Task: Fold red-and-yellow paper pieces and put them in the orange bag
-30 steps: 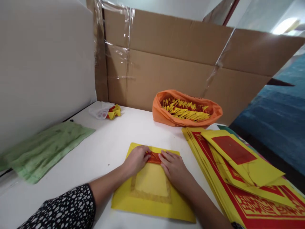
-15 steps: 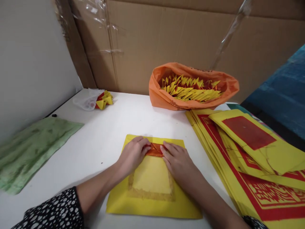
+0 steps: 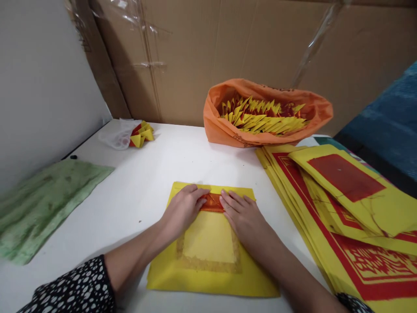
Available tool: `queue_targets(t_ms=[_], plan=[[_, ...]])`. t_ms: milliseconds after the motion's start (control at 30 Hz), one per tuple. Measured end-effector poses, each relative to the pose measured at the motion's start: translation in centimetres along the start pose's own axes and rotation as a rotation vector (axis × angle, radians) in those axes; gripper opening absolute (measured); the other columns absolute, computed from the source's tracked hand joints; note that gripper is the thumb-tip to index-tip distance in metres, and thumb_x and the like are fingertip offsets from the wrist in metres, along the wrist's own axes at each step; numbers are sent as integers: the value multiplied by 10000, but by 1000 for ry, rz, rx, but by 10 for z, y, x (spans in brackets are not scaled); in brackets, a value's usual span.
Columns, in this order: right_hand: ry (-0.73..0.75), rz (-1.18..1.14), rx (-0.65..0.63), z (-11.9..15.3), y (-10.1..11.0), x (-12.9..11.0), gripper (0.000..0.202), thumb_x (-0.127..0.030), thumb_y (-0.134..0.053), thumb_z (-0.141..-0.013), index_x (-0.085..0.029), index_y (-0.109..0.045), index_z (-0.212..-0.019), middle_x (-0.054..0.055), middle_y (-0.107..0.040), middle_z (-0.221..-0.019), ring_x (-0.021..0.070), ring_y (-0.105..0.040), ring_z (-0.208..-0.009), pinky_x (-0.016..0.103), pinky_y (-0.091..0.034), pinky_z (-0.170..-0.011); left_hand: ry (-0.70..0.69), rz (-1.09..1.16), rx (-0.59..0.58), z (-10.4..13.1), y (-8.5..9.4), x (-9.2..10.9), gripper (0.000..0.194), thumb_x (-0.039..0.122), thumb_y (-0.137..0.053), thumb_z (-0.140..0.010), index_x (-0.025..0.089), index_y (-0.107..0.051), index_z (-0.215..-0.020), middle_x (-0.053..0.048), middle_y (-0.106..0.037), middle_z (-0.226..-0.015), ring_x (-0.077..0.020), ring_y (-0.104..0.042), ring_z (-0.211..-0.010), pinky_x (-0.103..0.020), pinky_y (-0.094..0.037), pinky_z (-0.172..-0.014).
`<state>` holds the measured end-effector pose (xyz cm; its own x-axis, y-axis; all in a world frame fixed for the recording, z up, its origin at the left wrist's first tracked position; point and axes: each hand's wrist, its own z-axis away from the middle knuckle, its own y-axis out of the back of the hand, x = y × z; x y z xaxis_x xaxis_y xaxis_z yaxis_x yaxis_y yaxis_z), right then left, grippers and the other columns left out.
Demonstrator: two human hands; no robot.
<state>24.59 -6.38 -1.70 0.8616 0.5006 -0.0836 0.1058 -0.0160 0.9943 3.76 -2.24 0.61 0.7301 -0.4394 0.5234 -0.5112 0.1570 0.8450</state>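
Observation:
A yellow paper sheet point(image 3: 211, 284) with a paler square framed in brownish tan lies flat in front of me. Across its upper part runs a shiny orange-red folded paper strip point(image 3: 211, 203). My left hand point(image 3: 184, 208) has its fingers bent and closed on the strip's left end. At the right end, my right hand point(image 3: 243, 213) holds the strip down, its fingers close together and thumb tucked near them. Both palms rest low over the sheet. The fingertips' undersides are hidden.
An orange bag point(image 3: 221, 134) packed with folded yellow-red paper pieces stands at the back. Stacked yellow-and-red printed papers point(image 3: 345, 178) lie on the right. A green cloth point(image 3: 55, 195) is at left, and a white mesh bag point(image 3: 114, 137) beside a folded paper piece point(image 3: 142, 134) behind it.
My right fingers have shifted slightly on the strip, and its surface looks flatter. Both hands stay at its ends. The whole view has moved a little.

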Motion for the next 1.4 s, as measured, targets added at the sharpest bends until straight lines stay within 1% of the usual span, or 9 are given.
queue_targets(t_ms=[233, 400, 633, 733, 867, 1000, 1133, 1233, 1400], plan=[[12, -130, -141, 10, 7, -8, 709, -443, -513, -942, -296, -140, -1527, 67, -82, -1601, 377, -53, -1456, 689, -188, -1095, -138, -117, -111, -6, 16, -20, 217, 382, -561, -930, 321, -705, -1081, -47, -502, -955, -233, -436, -893, -336, -346, -774], [43, -239, -164, 11, 17, -6, 725, -541, -576, -887, -458, -175, -1485, 23, 17, -1611, 443, 30, -1435, 732, -131, -1072, -272, -137, -322, -17, 39, -38, 370, 467, -611, -882, 378, -617, -1241, -51, -483, -1042, -244, -427, -968, -343, -329, -838], [37, -349, -275, 6, 23, -2, 663, -648, -522, -867, -499, -242, -1449, -14, 13, -1615, 441, 41, -1438, 743, -38, -1061, -181, 81, -458, -54, 39, -10, 293, 388, -490, -942, 199, -683, -1055, -44, -621, -876, -182, -556, -791, -254, -408, -713], [56, -379, -271, 6, 21, -2, 671, -657, -521, -860, -491, -254, -1453, -11, -8, -1617, 423, 46, -1442, 731, -23, -1069, -52, 92, -443, -72, 30, 1, 117, 237, -671, -786, 184, -719, -878, 2, -655, -718, -152, -568, -654, -221, -404, -603], [-133, -496, 215, 3, 23, 2, 829, -559, -581, -871, -369, -108, -1524, 44, 0, -1617, 356, 59, -1458, 661, -109, -1121, -18, 91, -334, -72, 36, 10, 107, 152, -721, -684, 178, -746, -785, 10, -688, -671, -155, -611, -623, -219, -432, -589], [-315, -703, 805, 0, 34, 5, 959, -404, -645, -868, -255, 24, -1539, 106, -127, -1602, 275, -161, -1460, 531, -251, -1152, -122, 157, 16, -47, 60, 14, 96, 213, -629, -826, 192, -722, -836, -13, -720, -822, -168, -652, -757, -251, -476, -730], [131, -719, 567, 1, 34, 0, 552, -170, -484, -937, -297, -369, -1462, 30, -491, -1441, 193, -451, -1330, 414, -401, -1102, -434, 253, 205, -20, 66, 4, 112, 255, -601, -897, 195, -692, -869, -62, -730, -918, -201, -668, -946, -337, -475, -912], [411, -484, 358, 0, 21, -10, 520, -54, -423, -904, -253, -504, -1378, 23, -550, -1381, 162, -458, -1321, 381, -387, -1120, -506, 214, 58, -6, 52, -14, 131, 200, -538, -918, 187, -662, -878, -105, -701, -1106, -211, -616, -1137, -330, -479, -954], [431, -246, 95, 6, 3, -23, 540, -76, -513, -858, -147, -474, -1392, 80, -472, -1436, 201, -395, -1362, 399, -368, -1128, -395, 137, -189, 12, 31, -23, 162, 90, -521, -841, 186, -626, -919, -101, -606, -1301, -203, -641, -1090, -285, -513, -886]])
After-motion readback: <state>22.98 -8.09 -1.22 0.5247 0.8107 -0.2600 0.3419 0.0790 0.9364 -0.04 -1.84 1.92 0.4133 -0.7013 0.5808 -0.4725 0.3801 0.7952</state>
